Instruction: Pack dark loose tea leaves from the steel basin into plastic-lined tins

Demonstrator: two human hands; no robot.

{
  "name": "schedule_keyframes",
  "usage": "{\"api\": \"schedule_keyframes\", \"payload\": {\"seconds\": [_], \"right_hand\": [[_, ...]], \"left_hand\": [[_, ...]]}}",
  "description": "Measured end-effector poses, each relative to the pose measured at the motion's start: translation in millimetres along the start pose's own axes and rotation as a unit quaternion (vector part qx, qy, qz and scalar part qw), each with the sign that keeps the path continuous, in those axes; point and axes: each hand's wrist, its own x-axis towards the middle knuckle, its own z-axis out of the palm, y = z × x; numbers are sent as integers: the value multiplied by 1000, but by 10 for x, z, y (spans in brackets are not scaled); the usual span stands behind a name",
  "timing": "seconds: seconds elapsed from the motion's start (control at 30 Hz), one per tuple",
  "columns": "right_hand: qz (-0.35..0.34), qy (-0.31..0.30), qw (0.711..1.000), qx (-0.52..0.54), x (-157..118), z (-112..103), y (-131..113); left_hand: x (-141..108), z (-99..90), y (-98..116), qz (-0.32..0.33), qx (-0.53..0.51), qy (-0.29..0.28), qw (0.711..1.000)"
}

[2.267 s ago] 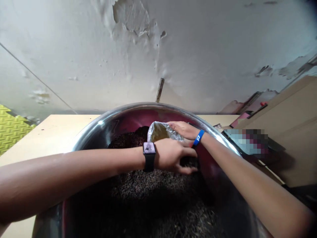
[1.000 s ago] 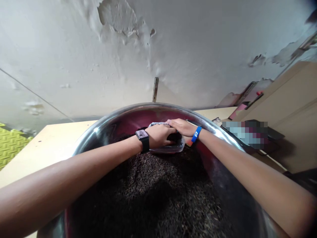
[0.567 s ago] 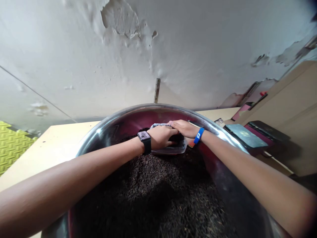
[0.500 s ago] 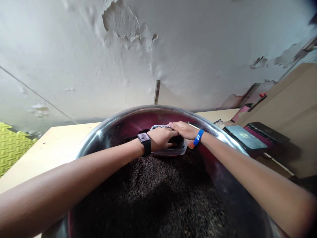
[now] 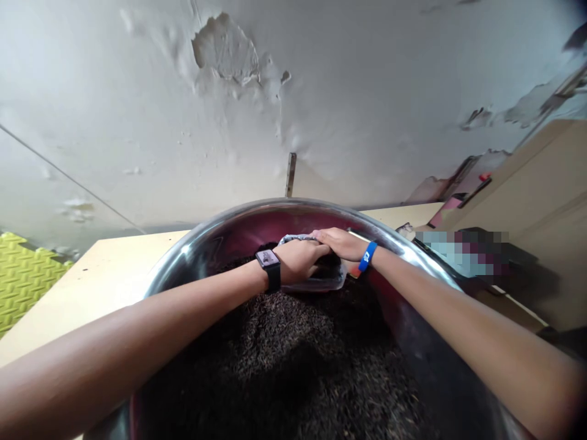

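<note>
A large metal basin (image 5: 192, 243) with a dark red inner wall holds dark, dry, shredded leaves (image 5: 293, 330) that look like loose tea. At its far side sits a clear plastic bag (image 5: 328, 284) with an open mouth and dark leaves inside. My left hand (image 5: 298, 260), with a black watch at the wrist, reaches into the bag's mouth, and its fingertips are hidden. From the right, my right hand (image 5: 345, 243), with a blue wristband, lies stretched over the bag's edge and touches the left hand's fingers. Its thumb is not visible.
Behind the basin stands a wall (image 5: 358, 122) with peeling paint. The basin rests on a pale wooden table (image 5: 105, 269). Yellow foam matting (image 5: 27, 275) lies at the left. A partly blurred device (image 5: 463, 253) is on the right, beside a tan board (image 5: 541, 201).
My hands stay at the bag almost unmoved. The left thumb seen before no longer shows clearly. The whole view has shifted slightly.
</note>
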Motion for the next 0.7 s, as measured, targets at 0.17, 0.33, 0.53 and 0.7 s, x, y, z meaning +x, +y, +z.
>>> {"api": "schedule_keyframes", "payload": {"seconds": [0.17,0.33,0.53,0.7], "right_hand": [[-4,-4,1000,3,1,1,-3],[8,-5,1000,-5,2,0,-12],[-2,-3,1000,-6,5,-8,-24],[-8,-3,1000,-6,7,-2,-3]], "left_hand": [[0,-6,6,-6,-4,-4,1000],[-8,-8,4,-8,-19,3,1000],[-2,-23,20,-3,-10,0,1000],[8,-39,51,-22,11,-14,1000]]}}
